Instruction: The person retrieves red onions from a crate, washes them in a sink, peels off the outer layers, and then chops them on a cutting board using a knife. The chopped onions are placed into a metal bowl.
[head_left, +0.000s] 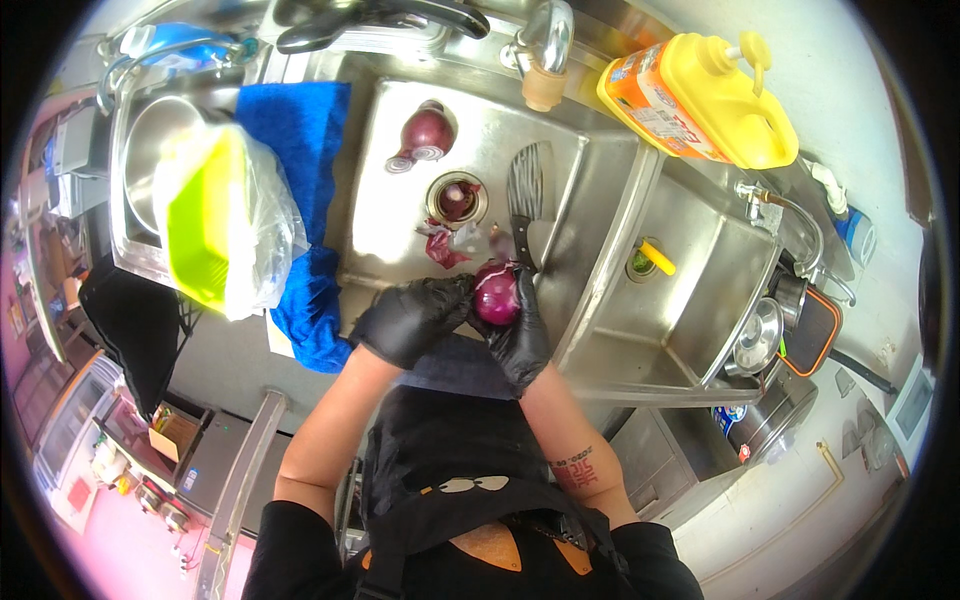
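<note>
A glossy, partly peeled red onion (496, 295) sits in my right hand (523, 341), whose black-gloved fingers curl around its right side. My left hand (412, 319), also black-gloved, has its bent fingertips against the onion's left edge. Both hands are over the near edge of a stainless steel sink basin (405, 247). A kitchen knife (527, 187) with a black handle lies in the basin just beyond the right hand. Farther back are a red onion (429, 133) and cut onion ends (399, 163). Loose purple onion skins (446, 251) lie near the drain (456, 199), with more scraps inside it.
A blue towel (311, 202) drapes over the left rim, beside a green plastic basket (199, 225) in a clear bag. A faucet (546, 60) overhangs the back. A yellow detergent jug (701, 101) stands back right. The right basin holds a yellow-handled tool (657, 257) at its drain.
</note>
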